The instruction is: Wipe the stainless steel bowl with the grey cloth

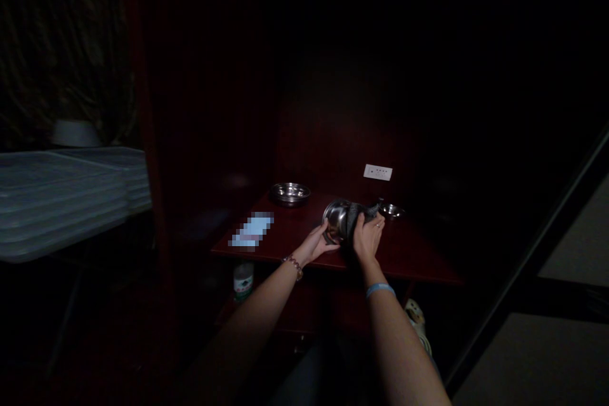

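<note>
In the middle of the head view, a shiny steel bowl (337, 221) is held tilted on its side above the dark red table (295, 228). My left hand (314, 244) grips its near left side, fingers under and thumb up along the edge. My right hand (368, 238) is closed around a dark grey cloth (353, 217) and presses it against the bowl's right side. Beyond my right hand lies a small shiny metal dish (392, 210). Wide steel dishes (290, 194), seemingly stacked, stand at the table's back left.
A pixelated bright flat rectangle (252, 230) lies on the table's left. A white socket panel (378, 172) is on the back wall. Below the tabletop stands a labelled bottle (243, 282). Stacked translucent trays (61, 203) are at far left. Much is too dark to see.
</note>
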The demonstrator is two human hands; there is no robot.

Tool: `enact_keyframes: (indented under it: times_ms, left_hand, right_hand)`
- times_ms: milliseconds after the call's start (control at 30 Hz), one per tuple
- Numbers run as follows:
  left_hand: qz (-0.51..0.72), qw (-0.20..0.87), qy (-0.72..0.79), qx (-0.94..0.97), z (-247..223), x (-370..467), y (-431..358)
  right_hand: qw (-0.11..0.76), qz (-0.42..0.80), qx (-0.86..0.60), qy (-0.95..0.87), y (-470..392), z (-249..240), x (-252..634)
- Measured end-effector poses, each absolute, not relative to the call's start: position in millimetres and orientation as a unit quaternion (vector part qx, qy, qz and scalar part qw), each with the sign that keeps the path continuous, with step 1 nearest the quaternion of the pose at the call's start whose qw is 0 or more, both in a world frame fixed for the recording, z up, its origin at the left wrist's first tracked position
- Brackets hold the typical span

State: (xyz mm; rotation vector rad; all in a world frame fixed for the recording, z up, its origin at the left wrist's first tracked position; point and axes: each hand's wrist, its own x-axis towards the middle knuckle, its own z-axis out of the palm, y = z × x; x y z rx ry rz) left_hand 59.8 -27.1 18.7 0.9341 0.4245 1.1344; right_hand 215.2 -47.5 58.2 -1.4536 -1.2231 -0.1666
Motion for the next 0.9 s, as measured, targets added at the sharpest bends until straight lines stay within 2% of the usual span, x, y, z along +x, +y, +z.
enact_keyframes:
  times_ms: [133,367,733,900]
  left_hand:
    - [0.492,0.720,0.186,0.453,19,60,-27]
    - [0.508,0.717,0.187,0.439,17,62,-25]
    - [0.554,0.651,0.239,0.460,17,65,-28]
    - [0.573,0.625,0.251,0.468,14,67,-26]
  right_hand:
    - [0.583,-0.071,-0.585,-0.560,-47,58,214]
    - [0.502,-0.109,-0.516,-0.685,-52,57,212]
    - [0.444,-0.119,-0.524,-0.717,-47,56,219]
    - [0.444,-0.113,-0.489,-0.742,-42,51,220]
